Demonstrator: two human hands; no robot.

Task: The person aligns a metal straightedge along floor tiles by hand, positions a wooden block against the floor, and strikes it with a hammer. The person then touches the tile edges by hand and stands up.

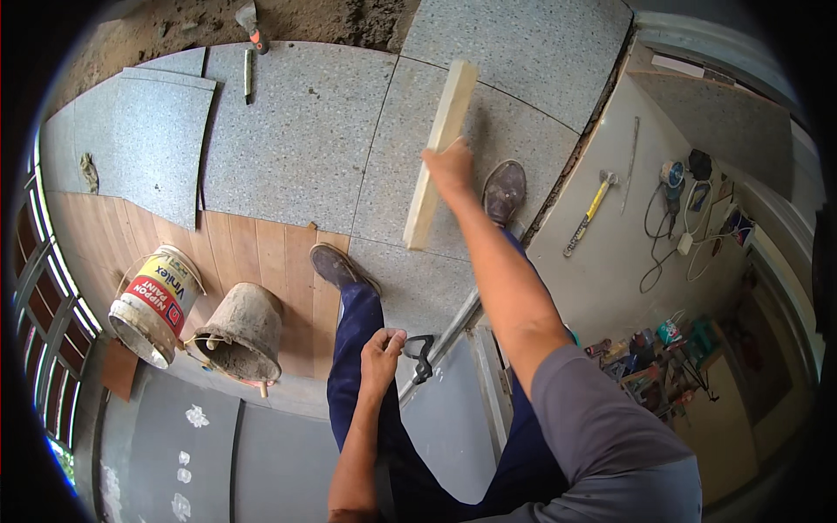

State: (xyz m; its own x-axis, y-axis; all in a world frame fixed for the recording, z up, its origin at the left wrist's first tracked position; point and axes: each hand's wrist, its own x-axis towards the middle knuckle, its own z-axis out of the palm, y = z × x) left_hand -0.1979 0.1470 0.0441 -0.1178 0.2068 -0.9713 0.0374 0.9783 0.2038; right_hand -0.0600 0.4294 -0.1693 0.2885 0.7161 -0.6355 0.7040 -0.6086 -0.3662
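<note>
My right hand (450, 170) is wrapped round a long, pale wooden batten (443, 131) at its middle. The batten points away from me and is over a grey speckled floor tile (392, 148). Close to my left leg, my left hand (381, 362) is closed in a loose fist, and nothing shows in it. A black looped handle (422, 359) is just right of that fist, beside a metal door edge (449, 336). My shoes stand on both sides of the batten's near end, the left shoe (343, 266) nearer and the right shoe (505, 192) farther off.
Left are a paint bucket (161, 301) and a mortar-smeared bucket (253, 322). Loose tile sheets (166, 131) overlap behind them. A scraper (251, 26) lies by bare soil (331, 22). Right are a yellow-handled hammer (591, 213), a corded power tool (672, 187) and piled tools (654, 366).
</note>
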